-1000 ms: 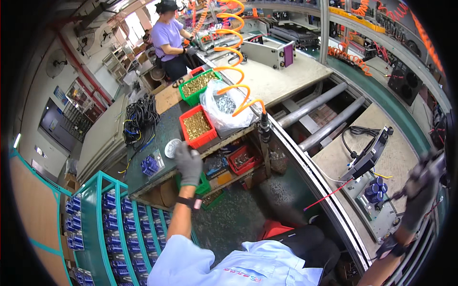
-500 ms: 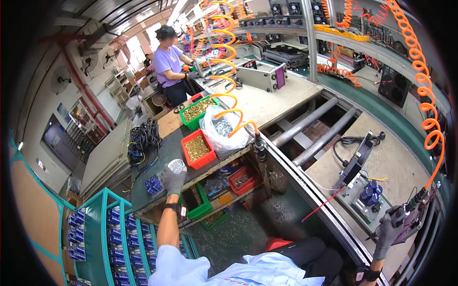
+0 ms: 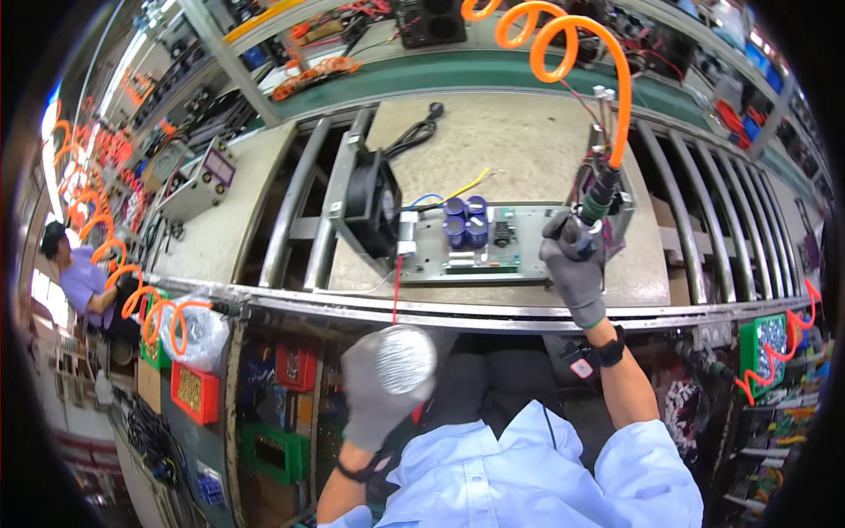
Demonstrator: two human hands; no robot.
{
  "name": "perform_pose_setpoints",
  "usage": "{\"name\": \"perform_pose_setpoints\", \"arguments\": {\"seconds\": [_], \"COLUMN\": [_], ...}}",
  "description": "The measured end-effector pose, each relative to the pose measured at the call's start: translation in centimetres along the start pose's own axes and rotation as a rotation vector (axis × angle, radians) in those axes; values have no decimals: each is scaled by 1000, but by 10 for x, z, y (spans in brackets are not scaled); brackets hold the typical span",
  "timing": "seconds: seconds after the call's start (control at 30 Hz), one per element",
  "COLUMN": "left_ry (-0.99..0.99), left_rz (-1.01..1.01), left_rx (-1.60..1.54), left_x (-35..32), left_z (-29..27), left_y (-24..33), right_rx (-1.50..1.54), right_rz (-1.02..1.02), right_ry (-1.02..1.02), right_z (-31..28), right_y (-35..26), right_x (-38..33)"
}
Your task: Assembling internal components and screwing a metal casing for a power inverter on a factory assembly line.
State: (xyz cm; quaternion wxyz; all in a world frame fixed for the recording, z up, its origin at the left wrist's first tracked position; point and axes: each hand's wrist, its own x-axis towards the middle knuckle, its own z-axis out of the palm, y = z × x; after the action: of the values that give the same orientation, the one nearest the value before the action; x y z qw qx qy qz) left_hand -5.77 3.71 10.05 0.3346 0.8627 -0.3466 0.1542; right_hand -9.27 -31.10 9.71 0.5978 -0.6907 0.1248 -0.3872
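My left hand (image 3: 368, 400), in a grey glove, is closed around a small round cup (image 3: 406, 359) of silvery pieces, probably screws, smeared by motion; it is in front of the bench's near edge. My right hand (image 3: 570, 268), gloved too, grips a power screwdriver (image 3: 600, 194) hung on an orange coiled hose (image 3: 620, 97). The screwdriver is over the right end of a metal chassis (image 3: 431, 269); its tip is hidden. On the chassis are a green circuit board (image 3: 505, 250), several blue capacitors (image 3: 465, 222) and, at the left end, a black fan (image 3: 374, 202).
The chassis lies on a pale board (image 3: 528, 119) with metal rollers (image 3: 295, 207) on either side. A black power cord (image 3: 414, 134) lies behind it. Left are a red bin (image 3: 195, 393) and a plastic bag (image 3: 194, 334); a green bin (image 3: 764, 352) is at right. A co-worker (image 3: 84, 277) stands far left.
My view has swung right from the side bins to the chassis. My left hand has brought the cup from beside the bins to in front of me. My right hand still holds the screwdriver.
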Motion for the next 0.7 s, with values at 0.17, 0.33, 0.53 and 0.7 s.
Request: {"name": "perform_pose_setpoints", "arguments": {"seconds": [0.17, 0.33, 0.53, 0.7], "left_ry": [-142, -156, -97, -83], "left_rz": [243, 197, 194, 243], "left_rx": [-92, 6, -75, -113], "left_x": [57, 58, 50, 44], "left_z": [103, 138, 142, 145], "left_y": [46, 60, 57, 49], "right_rx": [21, 6, -53, -70], "right_rz": [-57, -113, -101, -73], "right_ry": [78, 125, 134, 114], "right_z": [2, -3, -6, -8], "right_y": [-20, -15, -11, -11], "right_x": [-9, -20, -28, -32]}}
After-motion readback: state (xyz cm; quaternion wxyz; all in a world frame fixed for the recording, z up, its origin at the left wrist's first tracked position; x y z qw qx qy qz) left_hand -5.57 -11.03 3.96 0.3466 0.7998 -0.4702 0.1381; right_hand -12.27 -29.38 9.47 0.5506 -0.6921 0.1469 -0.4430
